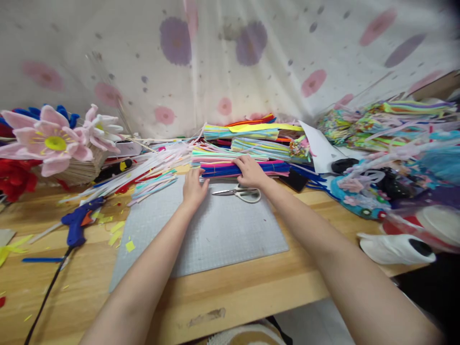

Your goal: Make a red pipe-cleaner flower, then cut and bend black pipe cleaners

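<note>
A bundle of blue and pink pipe cleaners (268,167) lies across the back edge of a grey cutting mat (230,239). My left hand (194,189) is at the bundle's left end, its fingers bent around that end. Over the bundle's middle lies my right hand (249,171), with fingers curled down on the far side and thumb on the near side. Scissors with pale handles (246,194) rest on the mat just below my right hand, blades pointing left. Behind are more bundles of pastel pipe cleaners (258,147).
On the left are a blue glue gun (77,220), loose pipe cleaners (154,184), yellow scraps (130,246) and pink fuzzy flowers (50,139). To the right lie a dark phone (293,180), a white roll (395,249) and decorated blue craft pieces (359,196). A patterned curtain (215,62) hangs behind.
</note>
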Tool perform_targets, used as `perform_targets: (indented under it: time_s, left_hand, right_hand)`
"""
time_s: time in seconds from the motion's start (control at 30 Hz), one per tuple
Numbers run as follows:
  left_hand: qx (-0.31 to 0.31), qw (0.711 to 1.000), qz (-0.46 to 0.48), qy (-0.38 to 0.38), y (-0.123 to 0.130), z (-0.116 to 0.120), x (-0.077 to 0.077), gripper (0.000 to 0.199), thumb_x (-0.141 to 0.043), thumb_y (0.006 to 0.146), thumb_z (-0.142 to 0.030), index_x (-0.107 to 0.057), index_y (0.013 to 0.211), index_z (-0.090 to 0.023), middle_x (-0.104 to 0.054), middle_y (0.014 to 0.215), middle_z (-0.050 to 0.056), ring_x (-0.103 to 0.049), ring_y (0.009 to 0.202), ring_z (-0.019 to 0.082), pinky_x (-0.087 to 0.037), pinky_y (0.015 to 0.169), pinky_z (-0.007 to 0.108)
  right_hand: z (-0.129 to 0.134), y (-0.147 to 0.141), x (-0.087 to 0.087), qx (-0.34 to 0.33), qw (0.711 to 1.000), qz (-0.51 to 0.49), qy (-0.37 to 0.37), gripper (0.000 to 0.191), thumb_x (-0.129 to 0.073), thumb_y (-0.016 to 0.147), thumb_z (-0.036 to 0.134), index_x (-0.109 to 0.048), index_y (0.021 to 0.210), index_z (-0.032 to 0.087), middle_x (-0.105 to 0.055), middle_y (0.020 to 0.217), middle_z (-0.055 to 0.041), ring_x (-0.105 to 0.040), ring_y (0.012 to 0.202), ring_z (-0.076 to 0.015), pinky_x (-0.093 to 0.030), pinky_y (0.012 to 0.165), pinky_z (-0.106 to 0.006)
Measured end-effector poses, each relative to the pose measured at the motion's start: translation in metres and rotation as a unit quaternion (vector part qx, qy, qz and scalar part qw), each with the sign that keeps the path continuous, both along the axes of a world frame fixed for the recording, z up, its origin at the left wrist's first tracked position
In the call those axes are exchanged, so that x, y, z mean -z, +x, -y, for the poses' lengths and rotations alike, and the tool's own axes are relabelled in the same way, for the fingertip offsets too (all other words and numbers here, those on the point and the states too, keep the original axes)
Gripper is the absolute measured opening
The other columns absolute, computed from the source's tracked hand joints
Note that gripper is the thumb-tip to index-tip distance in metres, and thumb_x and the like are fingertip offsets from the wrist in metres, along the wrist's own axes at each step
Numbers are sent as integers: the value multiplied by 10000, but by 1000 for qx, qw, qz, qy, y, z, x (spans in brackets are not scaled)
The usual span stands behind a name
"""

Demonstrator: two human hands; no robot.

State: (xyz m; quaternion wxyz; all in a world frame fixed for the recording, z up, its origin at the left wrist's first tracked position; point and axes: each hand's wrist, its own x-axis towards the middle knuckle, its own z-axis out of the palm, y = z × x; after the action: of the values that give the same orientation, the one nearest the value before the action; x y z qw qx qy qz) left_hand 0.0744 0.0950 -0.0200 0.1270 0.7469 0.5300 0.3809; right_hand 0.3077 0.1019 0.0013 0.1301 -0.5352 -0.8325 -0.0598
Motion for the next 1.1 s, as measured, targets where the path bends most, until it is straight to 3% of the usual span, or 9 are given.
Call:
perform_targets:
  time_s: [0.17,0.33,0.57,0.8,1.1]
  left_hand:
    - [-10,999,-13,36,2,1,-3,241,-601,769,-202,-541,1003,-198,-544,1070,95,-500,1062,241,-408,941,388]
    - [7,997,-40,59,6,-3,-16,168,-565,807,-217,-582,971,-188,-572,1032,93,-505,1042,239,-404,934,372]
    - [66,993,-102,5,15,-11,-28,301,-646,750,-205,-560,1037,-173,-597,1035,84,-544,971,233,-428,861,355]
    - [95,976,-180,-74,-13,-11,-34,142,-657,748,-232,-582,861,-189,-622,912,36,-569,858,184,-414,742,284]
    - [115,943,-291,-115,-9,-8,-42,140,-540,820,-286,-612,878,-181,-637,978,73,-581,888,207,-385,677,278]
  right_hand:
    - [5,3,-8,-21,998,-51,-36,513,-515,812,423,-495,1236,135,-527,1224,-149,-459,1128,-268,-338,970,-398]
    - [12,6,-6,3,997,-59,-42,475,-518,833,455,-529,1192,144,-582,1173,-140,-497,1082,-265,-368,928,-385]
    - [24,4,-1,-10,998,-56,-15,432,-621,765,374,-538,1123,147,-576,1166,-143,-487,1079,-274,-346,926,-386]
    - [26,3,15,-19,997,-71,38,385,-642,735,309,-532,1065,143,-585,1065,-138,-492,1004,-284,-367,867,-390]
    - [31,-1,17,-29,997,-40,63,578,-566,795,517,-512,1218,127,-566,1172,-145,-471,1075,-287,-335,939,-399]
